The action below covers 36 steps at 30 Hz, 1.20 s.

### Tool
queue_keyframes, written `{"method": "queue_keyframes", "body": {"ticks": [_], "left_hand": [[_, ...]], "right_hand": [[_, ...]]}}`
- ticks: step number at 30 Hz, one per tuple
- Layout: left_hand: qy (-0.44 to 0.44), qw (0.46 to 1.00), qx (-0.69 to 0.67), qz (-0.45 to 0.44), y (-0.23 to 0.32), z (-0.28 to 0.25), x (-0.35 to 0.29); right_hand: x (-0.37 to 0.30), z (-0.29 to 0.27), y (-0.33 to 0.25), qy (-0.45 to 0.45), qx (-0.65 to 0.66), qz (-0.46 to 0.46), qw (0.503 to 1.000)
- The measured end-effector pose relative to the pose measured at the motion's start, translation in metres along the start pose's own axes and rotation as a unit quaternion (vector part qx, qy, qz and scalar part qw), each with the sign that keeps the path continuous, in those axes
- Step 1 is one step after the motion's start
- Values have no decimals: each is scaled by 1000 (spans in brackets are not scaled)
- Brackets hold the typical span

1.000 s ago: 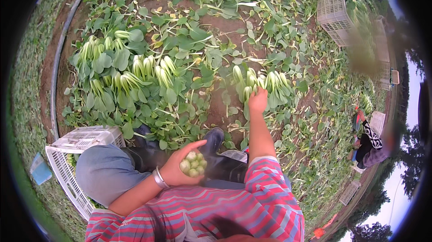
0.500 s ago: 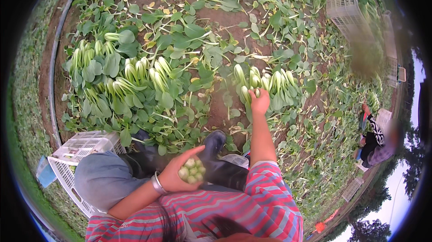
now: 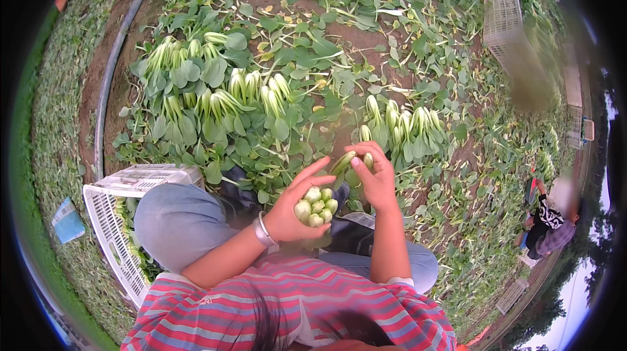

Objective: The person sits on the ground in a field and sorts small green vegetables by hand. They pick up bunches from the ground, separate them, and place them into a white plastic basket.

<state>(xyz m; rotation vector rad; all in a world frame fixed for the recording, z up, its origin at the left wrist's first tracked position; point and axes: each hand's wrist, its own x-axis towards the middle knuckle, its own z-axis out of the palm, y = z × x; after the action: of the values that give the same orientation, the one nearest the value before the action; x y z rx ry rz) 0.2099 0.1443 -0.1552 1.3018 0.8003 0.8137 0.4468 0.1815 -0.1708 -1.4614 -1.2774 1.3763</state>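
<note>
My left hand [image 3: 287, 216] is wrapped round a bunch of bok choy [image 3: 317, 207], whose pale green stem ends face up. Close beside it, my right hand [image 3: 377, 182] grips more bok choy [image 3: 342, 163] between thumb and fingers; one stalk slants toward the bunch and another stem end shows at the fingertips. Just beyond the right hand, a row of cut bok choy [image 3: 418, 127] lies on the ground with a single head [image 3: 365, 133] at its near end. Larger piles of bok choy [image 3: 219, 103] lie to the left.
A white plastic crate [image 3: 108, 217] with greens inside stands by my left knee, a blue container [image 3: 68, 222] beyond it. Another crate [image 3: 503, 15] stands far right. A hose [image 3: 116, 50] runs along the left. Another person [image 3: 552, 223] crouches at right. Loose leaves [image 3: 313, 57] cover the soil.
My right hand has come back from the right-hand row to the left hand, bringing bok choy with it. The left hand still holds its bunch, and the view has shifted.
</note>
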Motion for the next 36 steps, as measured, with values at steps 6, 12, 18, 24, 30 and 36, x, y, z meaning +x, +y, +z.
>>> {"method": "queue_keyframes", "body": {"ticks": [6,12,18,24,30,36], "left_hand": [[-4,998,-17,62,28,-3,-44],[13,994,-17,107,52,-6,-83],[11,991,0,133,60,-10,-94],[2,986,-163,38,36,6,-70],[-50,978,-167,-116,11,9,-47],[-116,966,-154,-173,-4,8,-11]], "right_hand": [[-76,68,-67,-18,-47,-79,996],[-113,96,-86,86,-151,-227,958],[-149,120,-111,27,-147,-243,958],[-140,122,-74,78,-153,-175,970],[-38,33,36,24,96,126,987],[64,-110,248,296,-435,22,850]]}}
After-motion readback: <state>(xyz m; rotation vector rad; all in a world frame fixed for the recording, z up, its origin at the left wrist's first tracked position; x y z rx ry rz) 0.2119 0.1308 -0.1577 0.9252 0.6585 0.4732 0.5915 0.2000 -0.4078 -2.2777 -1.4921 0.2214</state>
